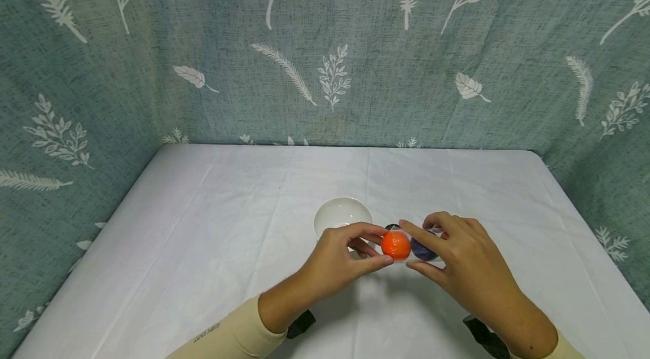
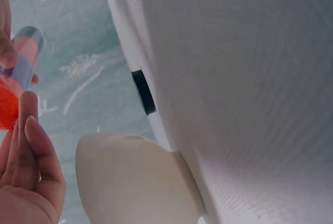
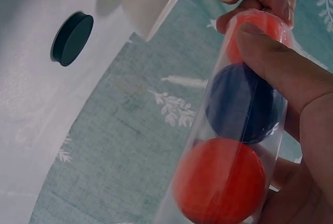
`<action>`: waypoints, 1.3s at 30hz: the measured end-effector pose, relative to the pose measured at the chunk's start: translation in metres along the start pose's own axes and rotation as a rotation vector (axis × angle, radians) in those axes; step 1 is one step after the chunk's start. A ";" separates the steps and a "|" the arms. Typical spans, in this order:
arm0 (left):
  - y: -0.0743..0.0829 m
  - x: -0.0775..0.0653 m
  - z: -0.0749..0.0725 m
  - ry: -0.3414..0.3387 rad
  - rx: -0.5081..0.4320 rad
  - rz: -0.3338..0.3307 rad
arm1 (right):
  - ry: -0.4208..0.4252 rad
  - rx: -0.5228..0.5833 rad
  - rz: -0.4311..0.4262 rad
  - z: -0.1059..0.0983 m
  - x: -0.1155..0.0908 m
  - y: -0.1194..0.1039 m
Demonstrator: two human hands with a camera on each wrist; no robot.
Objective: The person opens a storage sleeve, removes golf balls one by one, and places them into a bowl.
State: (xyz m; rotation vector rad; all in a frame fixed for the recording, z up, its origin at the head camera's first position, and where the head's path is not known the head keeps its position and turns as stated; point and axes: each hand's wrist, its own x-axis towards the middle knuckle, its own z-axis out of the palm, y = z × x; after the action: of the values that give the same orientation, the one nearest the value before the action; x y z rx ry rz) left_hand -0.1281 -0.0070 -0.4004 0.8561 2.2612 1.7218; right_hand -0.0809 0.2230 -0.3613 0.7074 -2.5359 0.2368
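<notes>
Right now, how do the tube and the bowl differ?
The tube is see-through, so a blue ball shows inside it; the bowl is plain white and opaque. The tube is long and narrow, while the bowl is round and wide-mouthed. The tube is off the table, gripped by the right hand; the bowl rests on the table, mouth up. Both are hollow containers.
</notes>
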 end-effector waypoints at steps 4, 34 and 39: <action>0.000 0.000 0.000 -0.003 -0.004 -0.001 | -0.004 0.000 0.005 0.000 0.000 0.000; 0.002 0.000 0.001 -0.005 -0.010 -0.001 | 0.002 0.013 0.005 0.002 -0.001 0.000; 0.002 0.000 0.001 0.005 -0.005 0.004 | 0.001 0.000 -0.014 0.003 -0.002 0.001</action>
State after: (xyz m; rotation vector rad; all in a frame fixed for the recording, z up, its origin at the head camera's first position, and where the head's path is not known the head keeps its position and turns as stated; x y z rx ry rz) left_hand -0.1274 -0.0056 -0.3992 0.8572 2.2590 1.7324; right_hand -0.0813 0.2240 -0.3648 0.7252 -2.5291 0.2324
